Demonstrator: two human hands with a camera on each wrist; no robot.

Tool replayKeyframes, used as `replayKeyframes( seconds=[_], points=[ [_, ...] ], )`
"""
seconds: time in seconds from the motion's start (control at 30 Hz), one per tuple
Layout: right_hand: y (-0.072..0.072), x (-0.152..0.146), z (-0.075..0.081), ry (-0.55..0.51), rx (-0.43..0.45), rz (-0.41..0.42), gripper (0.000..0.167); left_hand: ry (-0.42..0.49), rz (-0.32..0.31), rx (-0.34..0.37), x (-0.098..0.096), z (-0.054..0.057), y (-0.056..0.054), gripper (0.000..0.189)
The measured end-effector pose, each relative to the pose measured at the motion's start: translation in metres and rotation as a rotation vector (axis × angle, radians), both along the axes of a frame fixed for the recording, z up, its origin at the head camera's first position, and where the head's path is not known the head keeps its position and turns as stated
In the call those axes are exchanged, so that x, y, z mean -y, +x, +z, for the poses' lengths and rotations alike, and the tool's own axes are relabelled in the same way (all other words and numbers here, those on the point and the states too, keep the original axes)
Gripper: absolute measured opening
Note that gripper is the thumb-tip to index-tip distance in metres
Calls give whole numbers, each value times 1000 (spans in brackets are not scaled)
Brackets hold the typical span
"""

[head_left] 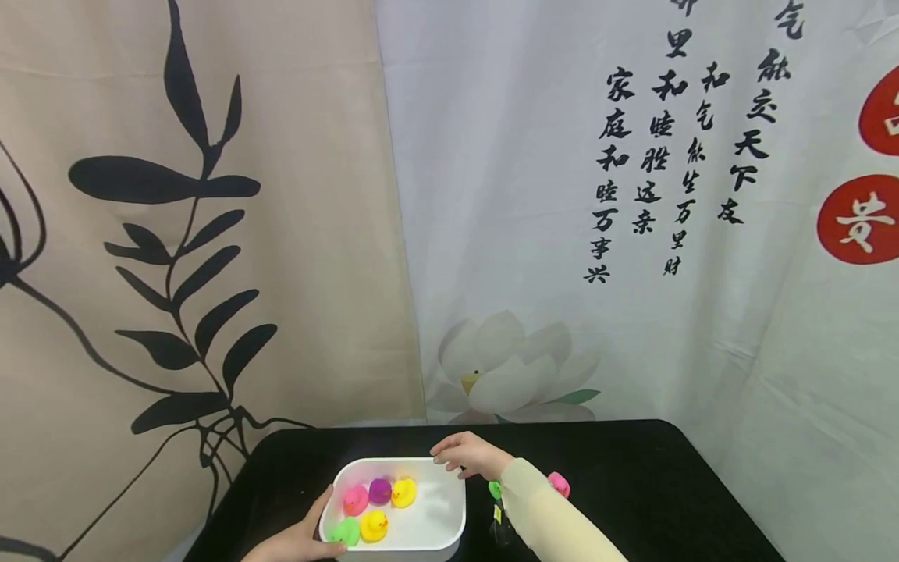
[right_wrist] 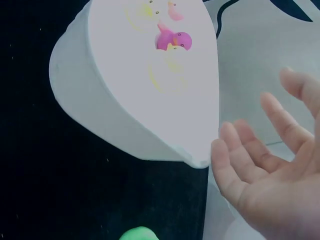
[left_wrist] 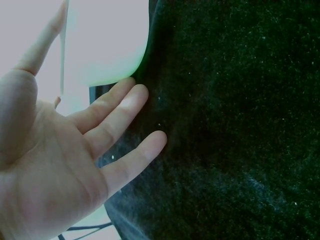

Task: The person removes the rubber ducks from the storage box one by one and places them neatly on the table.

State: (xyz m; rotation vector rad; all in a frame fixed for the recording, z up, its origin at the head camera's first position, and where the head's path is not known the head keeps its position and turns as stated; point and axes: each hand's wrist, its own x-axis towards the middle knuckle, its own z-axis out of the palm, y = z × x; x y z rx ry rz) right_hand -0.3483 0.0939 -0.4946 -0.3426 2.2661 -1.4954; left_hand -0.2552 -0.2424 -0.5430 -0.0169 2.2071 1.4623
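White tub (head_left: 431, 517): I have it at the near edge of the view, on the black table (head_left: 674, 488).
Ducks inside: all to the left; far row a pink duck (head_left: 356, 500), a purple duck (head_left: 380, 492) and a yellow duck (head_left: 403, 492); nearer, a green duck (head_left: 345, 531) and a second yellow duck (head_left: 374, 526).
Left hand (head_left: 298, 538): spread wide around the tub's near left corner, thumb and fingers touching the outside.
Right hand (head_left: 474, 456): loose, holding nothing, at the far right corner; I cannot tell whether it touches the rim.
Right of the tub: a green thing (head_left: 495, 489), a dark item (head_left: 502, 531) with a yellow patch, and a pink thing (head_left: 559, 484).
In the way: the cream sleeve (head_left: 555, 519) crosses in front of these three and hides parts of them from me.
Behind: a printed backdrop (head_left: 316, 234) with dark leaves at left, lettering at right.
Left wrist view: gives me the straight fingertips (left_wrist: 157, 140) by the tub's corner, which the head view hides.
Right wrist view: adds the tub's outer right wall; glare washes out the yellow ducks.
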Motion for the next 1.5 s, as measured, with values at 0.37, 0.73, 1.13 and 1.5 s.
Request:
replayKeyframes(
  seconds=[0.37,0.73,1.13,1.5],
  points=[
    [-5,16,-5,31,46,11,31,33,-36,-19,4,-5,-4,103],
    [-1,29,-8,66,72,48,28,-5,-60,-53,3,-2,-2,103],
    [4,48,-23,76,90,-54,27,2,-32,-43,4,-5,0,104],
    [8,59,-38,5,130,-169,30,35,-43,-37,5,-4,-1,104]
  ],
)
